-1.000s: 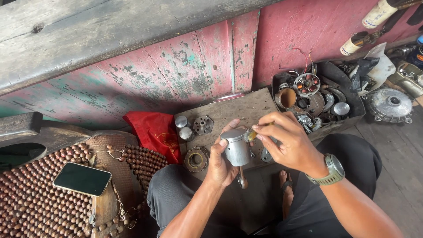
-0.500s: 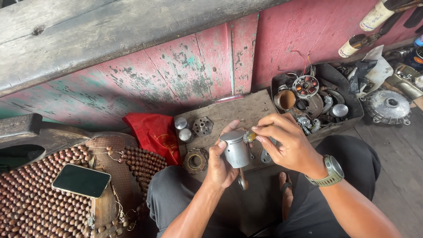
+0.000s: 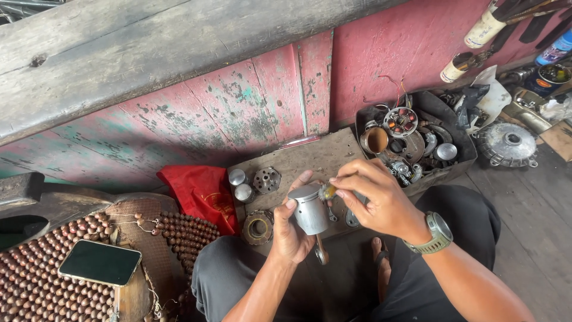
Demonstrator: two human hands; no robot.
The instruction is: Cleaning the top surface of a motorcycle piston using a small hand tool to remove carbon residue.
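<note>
Left hand (image 3: 290, 229) wraps the piston (image 3: 310, 209) upright, crown exposed for access. Right hand (image 3: 381, 200), just right of the piston, pinches a small brush (image 3: 327, 191) against its top edge.

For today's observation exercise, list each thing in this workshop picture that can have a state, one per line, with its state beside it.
Left hand: closed around the piston.
Piston: held upright, rod hanging below.
Right hand: fingertips pinching a small brush.
Small brush: touching the piston's upper side.
Phone: screen dark, lying flat on the beaded mat.
Parts tray: full of metal parts.
Red cloth: crumpled against the wall.
Wristwatch: worn on the right wrist.
</note>
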